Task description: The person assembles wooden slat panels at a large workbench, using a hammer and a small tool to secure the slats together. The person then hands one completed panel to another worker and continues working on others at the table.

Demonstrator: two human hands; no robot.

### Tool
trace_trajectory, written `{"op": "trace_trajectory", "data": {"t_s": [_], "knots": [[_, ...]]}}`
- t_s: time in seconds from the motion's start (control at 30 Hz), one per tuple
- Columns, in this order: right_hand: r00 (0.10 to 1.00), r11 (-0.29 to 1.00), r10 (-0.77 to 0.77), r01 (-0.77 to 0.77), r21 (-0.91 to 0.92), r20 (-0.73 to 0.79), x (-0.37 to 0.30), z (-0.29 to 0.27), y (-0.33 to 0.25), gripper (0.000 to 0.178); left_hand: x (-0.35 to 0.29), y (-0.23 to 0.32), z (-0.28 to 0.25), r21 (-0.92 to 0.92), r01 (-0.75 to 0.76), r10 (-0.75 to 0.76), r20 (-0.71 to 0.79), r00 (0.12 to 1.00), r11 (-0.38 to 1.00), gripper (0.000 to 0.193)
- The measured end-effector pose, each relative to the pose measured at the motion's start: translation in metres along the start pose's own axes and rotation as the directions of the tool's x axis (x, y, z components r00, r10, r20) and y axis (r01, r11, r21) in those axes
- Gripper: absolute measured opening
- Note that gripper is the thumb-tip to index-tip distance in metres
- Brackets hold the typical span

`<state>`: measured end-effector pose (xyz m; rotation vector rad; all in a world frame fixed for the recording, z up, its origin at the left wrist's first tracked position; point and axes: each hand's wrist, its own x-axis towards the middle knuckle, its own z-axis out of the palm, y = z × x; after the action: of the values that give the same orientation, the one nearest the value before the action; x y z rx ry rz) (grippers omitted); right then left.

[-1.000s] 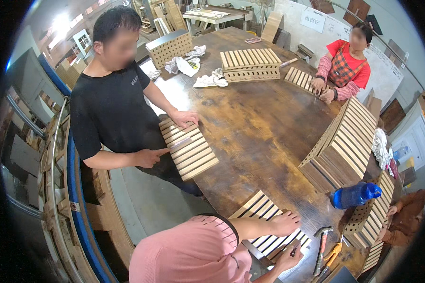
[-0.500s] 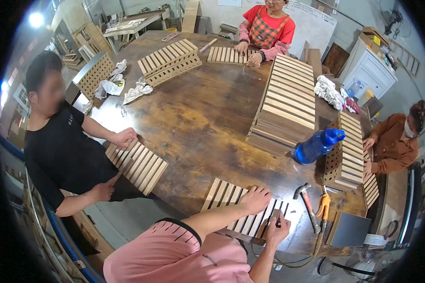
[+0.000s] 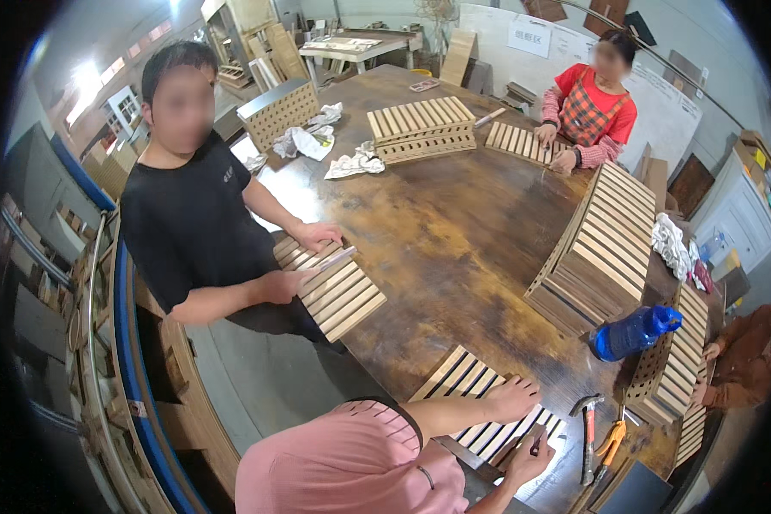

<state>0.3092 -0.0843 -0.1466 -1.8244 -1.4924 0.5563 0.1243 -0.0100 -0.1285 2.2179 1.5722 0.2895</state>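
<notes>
A slatted wooden panel (image 3: 458, 374) lies at the table's near edge, pale strips with dark gaps between them. Across its middle rests my left hand (image 3: 514, 398), fingers bent down onto the slats and holding the panel. My right hand (image 3: 529, 460) grips a small brown block (image 3: 537, 439) against the panel's right end; the underside of the block is hidden. To the right of my hands are a claw hammer (image 3: 588, 433) with a red and black handle and an orange air blow gun (image 3: 611, 441).
A tall stack of slatted panels (image 3: 604, 240) stands right of centre, near a blue bottle (image 3: 634, 334). Another stack (image 3: 677, 360) is at the right. Co-workers handle panels at the left (image 3: 343, 295), far side (image 3: 522, 141) and right edge. White rags (image 3: 355, 161) lie at the back left.
My view has swung left and up, so the scene sits lower and further right. My hands stay on the panel. The left co-worker's hand with a tool has moved further over their panel.
</notes>
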Motion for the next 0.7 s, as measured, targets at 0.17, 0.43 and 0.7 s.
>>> {"op": "trace_trajectory", "data": {"t_s": [0.17, 0.43, 0.7], "knots": [[1.0, 0.999, -0.012, 0.012, -0.041, 0.001, 0.002, 0.001, -0.004, 0.044, -0.002, -0.002, 0.003, 0.048, -0.04, 0.045, -0.116, 0.992, 0.998, 0.025], [0.998, 0.998, -0.059, 0.059, -0.014, 0.005, 0.003, 0.004, 0.001, 0.044, 0.001, -0.006, 0.005, -0.017, -0.033, 0.031, -0.093, 0.995, 0.999, 0.026], [1.0, 0.999, -0.001, 0.002, -0.039, 0.011, 0.001, 0.001, -0.015, 0.046, 0.0, -0.007, 0.003, -0.064, -0.007, 0.003, -0.058, 0.998, 0.998, 0.031]]}}
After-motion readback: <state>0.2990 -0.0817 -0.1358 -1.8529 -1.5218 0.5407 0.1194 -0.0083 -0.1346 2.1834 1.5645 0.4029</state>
